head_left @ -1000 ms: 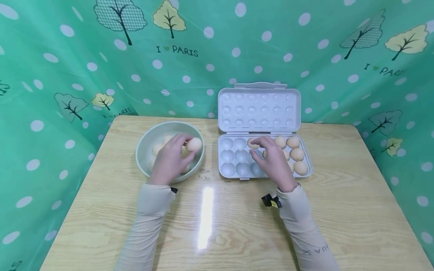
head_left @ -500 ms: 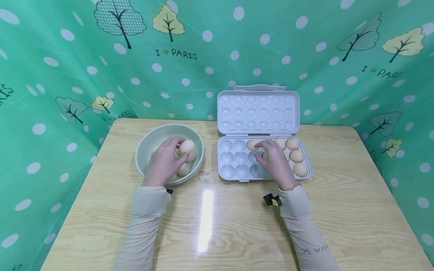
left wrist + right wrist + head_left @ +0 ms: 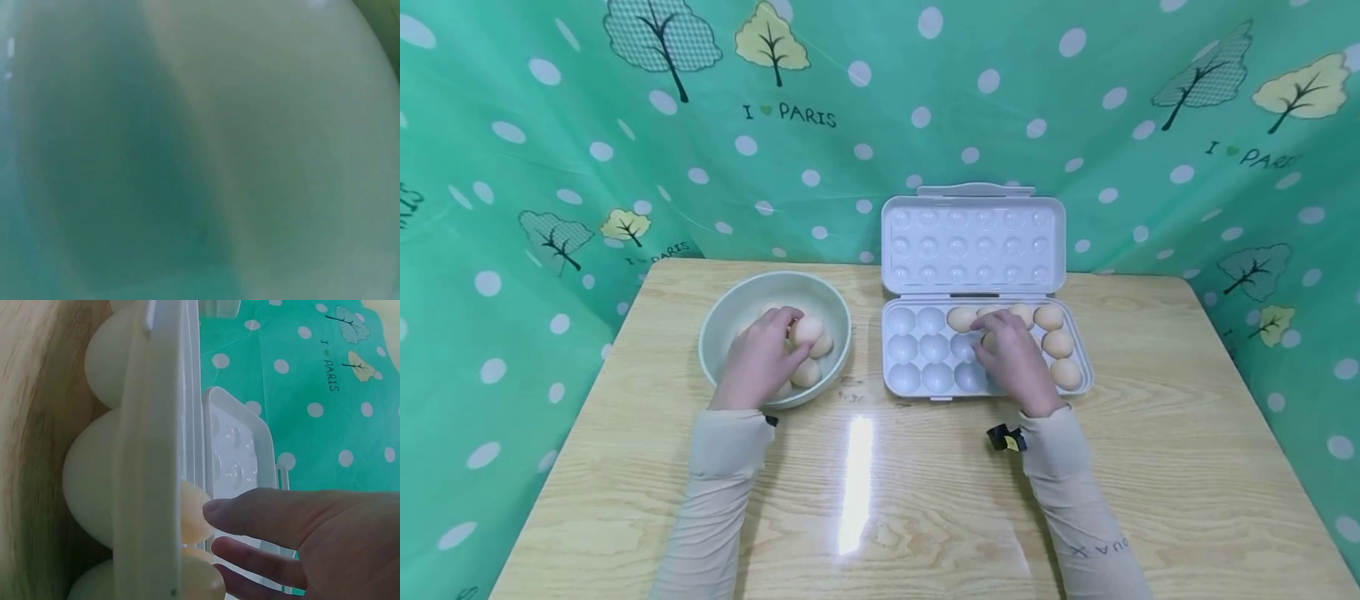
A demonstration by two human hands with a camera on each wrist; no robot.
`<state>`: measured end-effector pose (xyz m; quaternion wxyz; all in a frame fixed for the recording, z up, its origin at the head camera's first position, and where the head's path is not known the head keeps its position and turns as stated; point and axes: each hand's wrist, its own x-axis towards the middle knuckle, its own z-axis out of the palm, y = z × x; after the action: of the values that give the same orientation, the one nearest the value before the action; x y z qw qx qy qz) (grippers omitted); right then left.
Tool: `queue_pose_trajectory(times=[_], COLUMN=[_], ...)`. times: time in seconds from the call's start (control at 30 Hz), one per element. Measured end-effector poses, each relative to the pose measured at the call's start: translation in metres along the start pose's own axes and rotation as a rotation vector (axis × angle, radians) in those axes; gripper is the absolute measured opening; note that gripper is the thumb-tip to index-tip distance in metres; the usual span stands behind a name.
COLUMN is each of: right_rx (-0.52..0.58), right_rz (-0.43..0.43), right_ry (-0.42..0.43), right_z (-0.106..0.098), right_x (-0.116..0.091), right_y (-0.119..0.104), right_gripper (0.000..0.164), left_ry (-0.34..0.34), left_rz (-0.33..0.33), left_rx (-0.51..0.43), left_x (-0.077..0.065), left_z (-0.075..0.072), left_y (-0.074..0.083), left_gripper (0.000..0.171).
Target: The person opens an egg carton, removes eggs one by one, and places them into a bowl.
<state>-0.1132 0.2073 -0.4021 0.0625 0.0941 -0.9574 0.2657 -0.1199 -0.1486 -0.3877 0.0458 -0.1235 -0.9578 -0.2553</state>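
In the head view my left hand (image 3: 760, 358) is over the pale green bowl (image 3: 706, 346), pinching an egg (image 3: 807, 330) between thumb and fingers. More eggs (image 3: 807, 373) lie in the bowl, partly hidden by that hand. My right hand (image 3: 1017, 360) hovers over the lidded egg box (image 3: 904, 377), its fingers loosely bent. Several eggs (image 3: 1057, 343) fill the box's right side; the hand covers some. One egg (image 3: 961, 319) sits in the back row just left of the fingers. In the right wrist view the thumb tip overlaps an egg (image 3: 195, 515) in its cup.
The box's dimpled lid (image 3: 973, 243) stands raised behind it. Vacant cups are on the box's left side. A wooden table (image 3: 940, 500) carries everything, with a green patterned cloth (image 3: 820, 192) hanging behind. The left wrist view is mostly a blurred bowl wall (image 3: 325, 162).
My right hand has left the back-row egg and shifted right over the box. My left hand, with its egg, has moved slightly left and lower over the bowl.
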Motion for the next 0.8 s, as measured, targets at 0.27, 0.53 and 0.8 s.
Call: queue_pose_trajectory(times=[0.27,0.53,0.8], right_rx=[-0.022,-0.040,-0.009], right_rz=[0.024,0.036,0.065], right_ry=[-0.009,-0.012,0.007], right_z=[-0.0011,-0.0008,0.0000], right_x=[-0.0011,-0.0005,-0.0002], right_y=[0.0020,0.0036,0.0060], right_gripper=[0.025,0.026,0.026], left_ry=[-0.093,-0.110,-0.125], left_rz=[-0.046,-0.069,-0.069], left_rx=[0.023,0.022,0.030], left_x=[0.0002,0.0006,0.0006], left_z=[-0.0029,-0.0021,-0.0010], left_y=[0.0003,0.0012,-0.0012], left_gripper=[0.051,0.049,0.048])
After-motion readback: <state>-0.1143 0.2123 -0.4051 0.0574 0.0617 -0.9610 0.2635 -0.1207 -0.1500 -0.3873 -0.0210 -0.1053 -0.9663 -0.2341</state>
